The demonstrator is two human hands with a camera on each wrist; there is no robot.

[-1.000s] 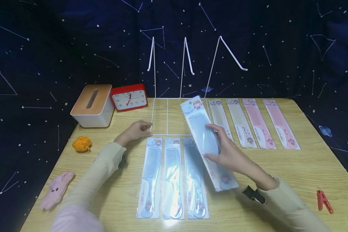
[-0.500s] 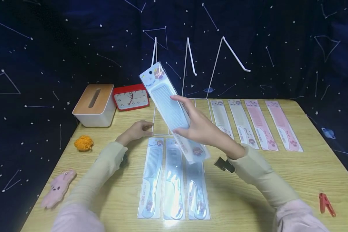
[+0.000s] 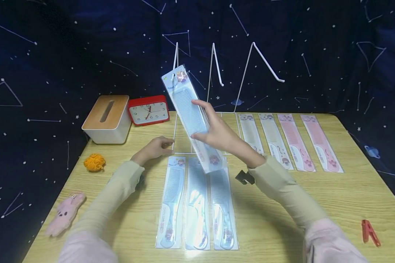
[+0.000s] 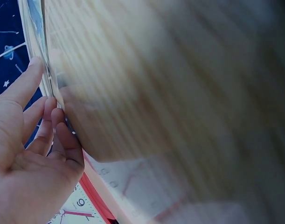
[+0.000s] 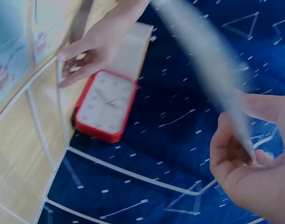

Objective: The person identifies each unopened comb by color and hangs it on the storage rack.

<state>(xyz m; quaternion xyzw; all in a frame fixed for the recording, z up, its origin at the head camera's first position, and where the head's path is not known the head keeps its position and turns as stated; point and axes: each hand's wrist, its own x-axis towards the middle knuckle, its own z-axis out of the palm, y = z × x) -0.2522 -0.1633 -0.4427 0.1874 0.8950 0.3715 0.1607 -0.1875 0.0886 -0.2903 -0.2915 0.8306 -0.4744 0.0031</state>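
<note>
A blue comb in clear packaging with a printed card (image 3: 188, 109) is gripped by its edges in my right hand (image 3: 222, 133), tilted above the table. Its card's hole is at the tip of the left hook of a white wire display rack (image 3: 244, 77); how far the hook passes through I cannot tell. My left hand (image 3: 154, 149) pinches the rack's base at its left front corner, also seen in the left wrist view by the fingers (image 4: 58, 140). Three packaged blue combs (image 3: 196, 204) lie side by side in front of the rack. The right wrist view shows the held package edge-on, blurred.
Right of the rack lie packaged pale combs (image 3: 274, 140) and pink combs (image 3: 296, 140). A tissue box (image 3: 110, 135), red clock (image 3: 149, 111), orange yarn ball (image 3: 94, 162) and pink plush (image 3: 66, 214) stand left. A red clip (image 3: 370, 232) lies right.
My right hand has carried the packaged comb leftward and up from over the front row to the rack's left hook. The left hand has stayed at the rack's base.
</note>
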